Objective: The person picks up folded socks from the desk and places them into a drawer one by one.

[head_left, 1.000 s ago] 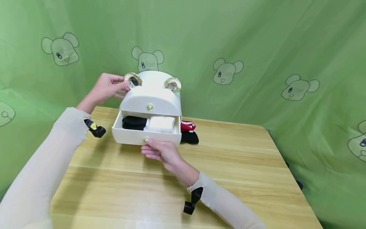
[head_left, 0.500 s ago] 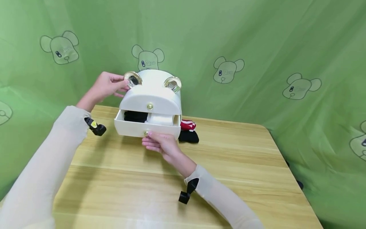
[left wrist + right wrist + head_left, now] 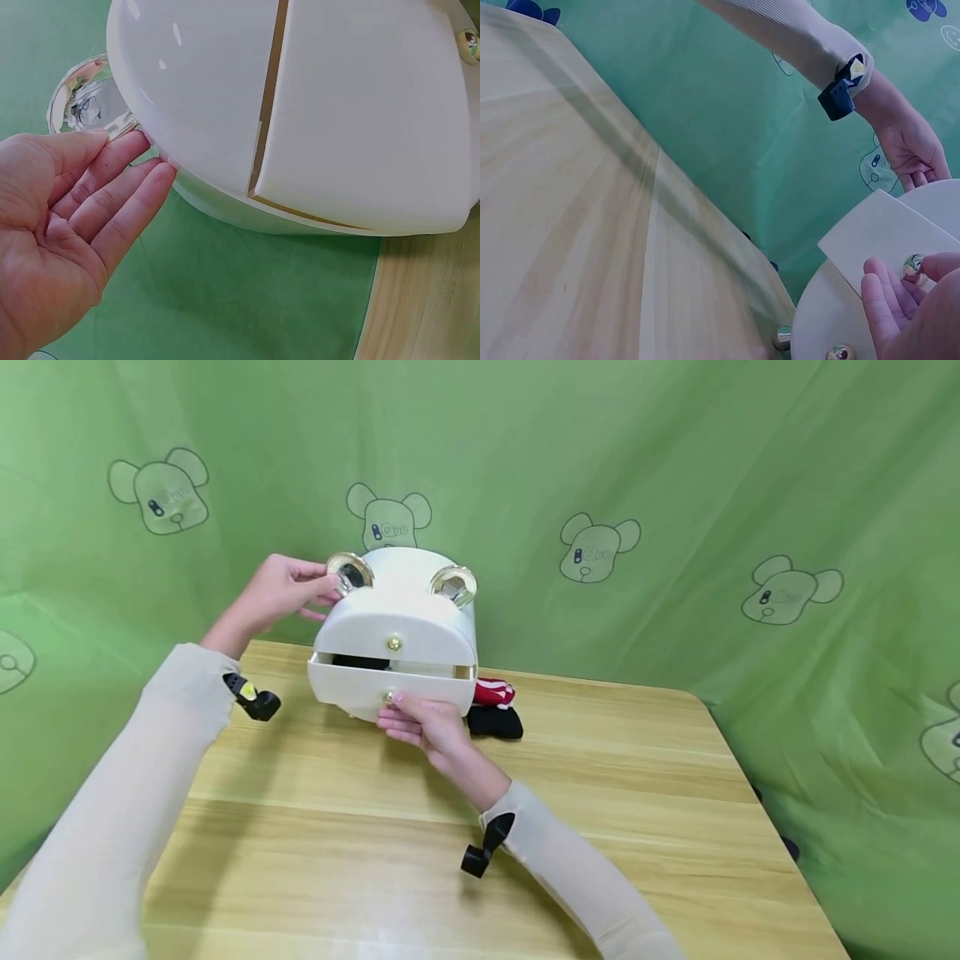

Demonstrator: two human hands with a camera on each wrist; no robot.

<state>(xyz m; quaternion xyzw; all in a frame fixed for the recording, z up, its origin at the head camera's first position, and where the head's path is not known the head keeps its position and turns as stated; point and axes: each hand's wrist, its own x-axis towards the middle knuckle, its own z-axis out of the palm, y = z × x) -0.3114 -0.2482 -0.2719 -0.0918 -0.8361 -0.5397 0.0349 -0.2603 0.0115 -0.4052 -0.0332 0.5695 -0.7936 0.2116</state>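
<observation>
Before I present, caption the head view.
Left hand holds a gold ornament; right hand pinches the knob of a partly open drawer.

"What carries everything there?"

"In front of me is a table of pale yellow wood grain [image 3: 600, 793], its far right corner rounded."

"And on it?"

"Near its far edge, left of the middle, I see a glossy white rounded drawer box [image 3: 367, 628] standing. Just beside it, towards that rounded corner, lie a black folded cloth bundle [image 3: 497, 723] and, behind that, a red-and-white cloth bundle [image 3: 492, 692]."
</observation>
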